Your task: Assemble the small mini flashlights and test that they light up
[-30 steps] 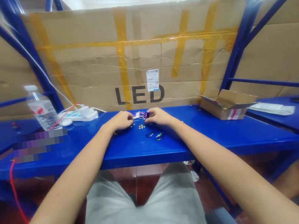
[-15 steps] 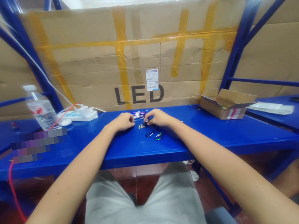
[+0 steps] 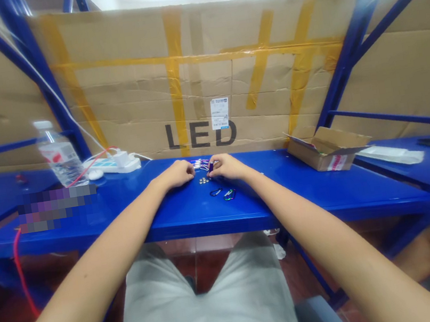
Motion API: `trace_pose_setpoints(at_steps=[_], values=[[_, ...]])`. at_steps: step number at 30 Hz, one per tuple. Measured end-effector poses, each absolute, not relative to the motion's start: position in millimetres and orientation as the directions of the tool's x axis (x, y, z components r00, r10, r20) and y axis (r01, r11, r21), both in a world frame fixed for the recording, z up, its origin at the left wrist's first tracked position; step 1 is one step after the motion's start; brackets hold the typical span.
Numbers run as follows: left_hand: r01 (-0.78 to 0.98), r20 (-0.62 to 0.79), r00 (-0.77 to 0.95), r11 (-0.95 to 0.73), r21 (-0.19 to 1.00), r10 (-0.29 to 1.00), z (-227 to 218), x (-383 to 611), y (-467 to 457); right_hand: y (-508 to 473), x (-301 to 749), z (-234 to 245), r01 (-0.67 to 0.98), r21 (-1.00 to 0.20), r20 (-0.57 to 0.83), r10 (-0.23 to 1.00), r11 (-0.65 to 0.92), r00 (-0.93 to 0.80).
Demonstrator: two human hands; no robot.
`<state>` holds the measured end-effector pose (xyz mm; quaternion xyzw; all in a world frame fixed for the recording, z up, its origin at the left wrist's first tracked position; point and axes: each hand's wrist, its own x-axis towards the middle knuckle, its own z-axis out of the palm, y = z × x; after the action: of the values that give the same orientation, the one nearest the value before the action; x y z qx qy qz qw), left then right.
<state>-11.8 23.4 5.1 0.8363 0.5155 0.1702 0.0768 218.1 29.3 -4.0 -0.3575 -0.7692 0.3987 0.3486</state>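
Observation:
My right hand [image 3: 226, 167] pinches a small dark purple cylinder [image 3: 210, 167] upright between thumb and fingers, just above the blue table. Across from it, my left hand [image 3: 177, 174] rests on the tabletop with curled fingers; whether they hold anything is hidden. Between the hands lie several small round silvery discs [image 3: 204, 180], like button cells. Behind them is a row of thin shiny purple and silver pieces [image 3: 199, 163], too small to make out. Nearer to me lie a dark carabiner [image 3: 215, 192] and a green-tinted carabiner [image 3: 229, 195].
An open cardboard box [image 3: 324, 149] stands on the right of the blue table [image 3: 207, 220]. To the left are a water bottle [image 3: 60, 154], a white power strip [image 3: 118, 164] with cables and a blurred-out patch. Behind rises a large cardboard sheet [image 3: 128, 98]. A person's bare limb shows at lower right.
The purple cylinder has turned in my right hand: its round end faced me before, and now its side shows. My left hand has hardly moved.

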Motion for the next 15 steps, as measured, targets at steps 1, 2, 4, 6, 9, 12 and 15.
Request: trace_pose_setpoints(at_steps=[1, 2, 4, 6, 9, 12, 15], values=[[0.837, 0.205, 0.408, -0.454, 0.305, 0.890, 5.2, -11.9, 23.3, 29.2, 218.2, -4.6, 0.278, -0.857, 0.255, 0.827, 0.433, -0.502], [0.838, 0.205, 0.406, -0.452, 0.306, 0.891, 5.3, -11.9, 23.2, 29.1, 218.3, -5.0, 0.283, -0.853, 0.258, 0.825, 0.439, -0.502], [0.839, 0.207, 0.401, -0.449, 0.308, 0.892, 5.5, -11.7, 22.9, 29.0, 218.2, -5.3, 0.291, -0.845, 0.264, 0.824, 0.448, -0.501], [0.838, 0.213, 0.396, -0.447, 0.314, 0.893, 5.5, -11.4, 22.9, 29.1, 217.5, -5.5, 0.292, -0.843, 0.273, 0.828, 0.451, -0.490], [0.836, 0.210, 0.399, -0.448, 0.316, 0.893, 5.0, -11.3, 24.1, 29.3, 216.2, -5.9, 0.292, -0.840, 0.284, 0.829, 0.458, -0.482], [0.830, 0.199, 0.414, -0.458, 0.318, 0.888, 4.7, -12.1, 25.9, 29.5, 215.4, -6.7, 0.280, -0.837, 0.295, 0.819, 0.470, -0.492], [0.823, 0.195, 0.422, -0.465, 0.328, 0.885, 5.5, -13.5, 26.7, 30.3, 215.4, -8.1, 0.271, -0.835, 0.284, 0.798, 0.478, -0.532]])
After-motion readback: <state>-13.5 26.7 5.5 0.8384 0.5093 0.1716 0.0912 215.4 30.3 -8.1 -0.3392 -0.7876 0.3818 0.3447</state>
